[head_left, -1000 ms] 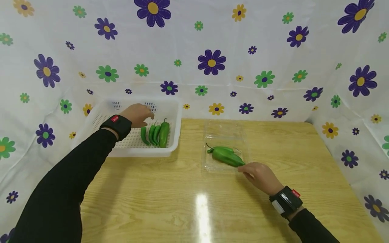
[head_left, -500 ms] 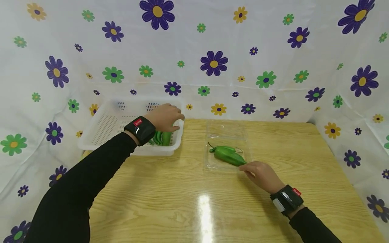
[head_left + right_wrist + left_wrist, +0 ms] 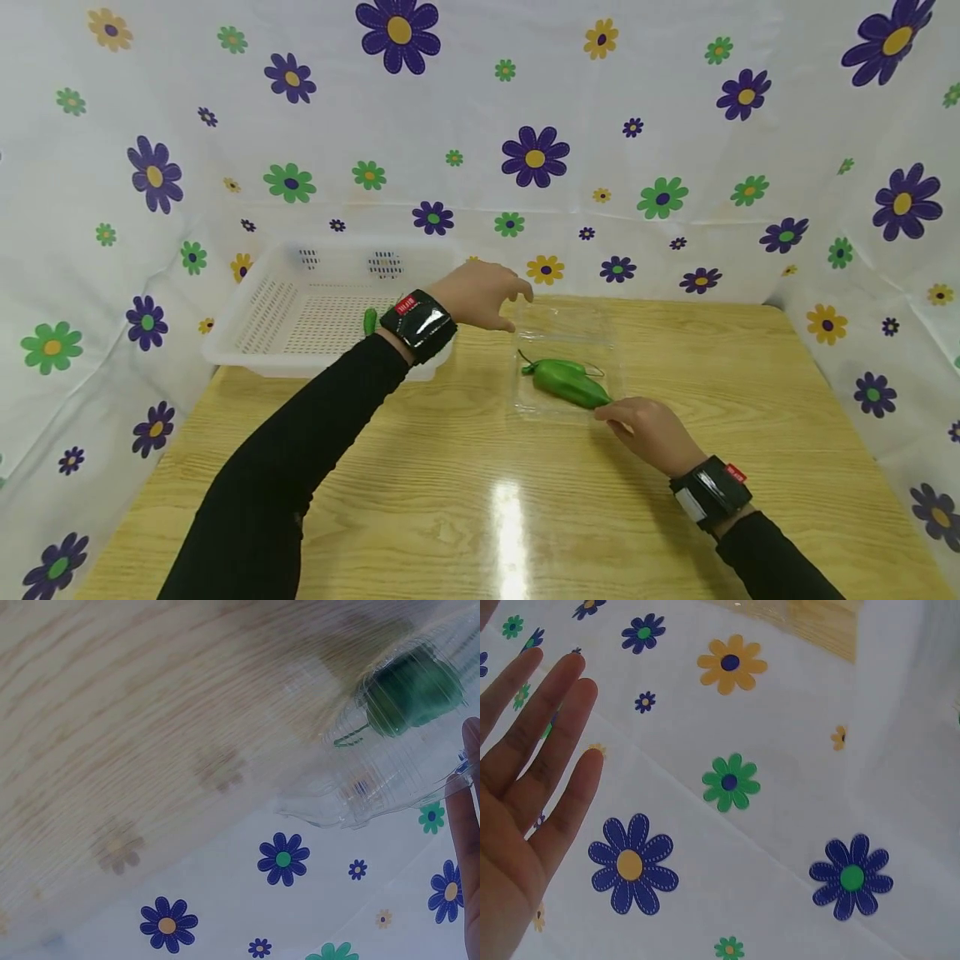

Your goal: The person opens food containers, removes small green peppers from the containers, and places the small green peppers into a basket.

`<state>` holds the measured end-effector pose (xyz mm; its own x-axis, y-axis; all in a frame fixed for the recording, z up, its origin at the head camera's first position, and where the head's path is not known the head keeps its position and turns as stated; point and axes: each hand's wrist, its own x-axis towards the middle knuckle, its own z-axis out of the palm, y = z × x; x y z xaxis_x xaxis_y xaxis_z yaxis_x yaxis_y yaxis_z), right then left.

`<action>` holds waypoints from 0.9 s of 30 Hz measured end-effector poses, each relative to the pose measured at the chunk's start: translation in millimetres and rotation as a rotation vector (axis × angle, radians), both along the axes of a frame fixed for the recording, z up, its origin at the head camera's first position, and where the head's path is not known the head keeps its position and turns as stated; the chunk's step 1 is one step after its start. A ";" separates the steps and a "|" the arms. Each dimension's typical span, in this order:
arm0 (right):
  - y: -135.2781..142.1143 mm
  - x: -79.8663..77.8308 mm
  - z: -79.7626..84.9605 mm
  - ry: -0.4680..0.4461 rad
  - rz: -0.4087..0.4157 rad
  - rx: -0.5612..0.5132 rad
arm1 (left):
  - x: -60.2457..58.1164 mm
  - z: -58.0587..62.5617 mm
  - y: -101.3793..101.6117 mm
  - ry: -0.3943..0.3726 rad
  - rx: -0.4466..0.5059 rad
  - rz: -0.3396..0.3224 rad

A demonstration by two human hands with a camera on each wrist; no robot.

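Note:
A clear plastic clamshell box [image 3: 527, 408] lies with its lid [image 3: 558, 321] folded back on the wooden table. Inside it are a large green pepper [image 3: 566, 382] and a slimmer one partly hidden behind. My right hand [image 3: 654, 433] pinches the box's front right corner, close to the big pepper's tip. Through the box wall in the right wrist view, the green pepper [image 3: 412, 690] shows blurred. My left hand [image 3: 480, 296] holds nothing and hovers at the left edge of the lid, thumb and fingers spread apart. Its fingers [image 3: 559, 735] look extended in the left wrist view.
Left of the box stands a white perforated plastic basket [image 3: 262, 362]. One green pepper [image 3: 370, 321] shows in it; my left wrist and forearm cover its right part. A flowered white cloth [image 3: 660, 125] hangs behind and along both sides of the table [image 3: 420, 467].
My left hand has moved right, from over the basket's peppers, across its right rim, to the box lid. My right hand stays at the box corner. The head view has shifted slightly.

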<state>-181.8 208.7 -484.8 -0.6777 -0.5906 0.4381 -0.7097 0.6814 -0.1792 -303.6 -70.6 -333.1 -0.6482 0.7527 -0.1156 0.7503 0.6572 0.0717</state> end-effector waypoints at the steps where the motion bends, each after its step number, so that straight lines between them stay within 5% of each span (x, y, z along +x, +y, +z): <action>1: 0.3 0.0 -0.1 -0.001 -0.002 0.000 | 0.0 -3.7 6.1 -0.010 0.004 0.001; 12: 1.9 0.4 -1.2 -0.001 -0.002 -0.011 | -2.3 -77.3 66.7 -0.003 -0.135 -0.050; 27: 0.2 0.7 2.3 0.011 0.017 -0.017 | -8.0 -114.1 95.6 0.024 -0.202 -0.042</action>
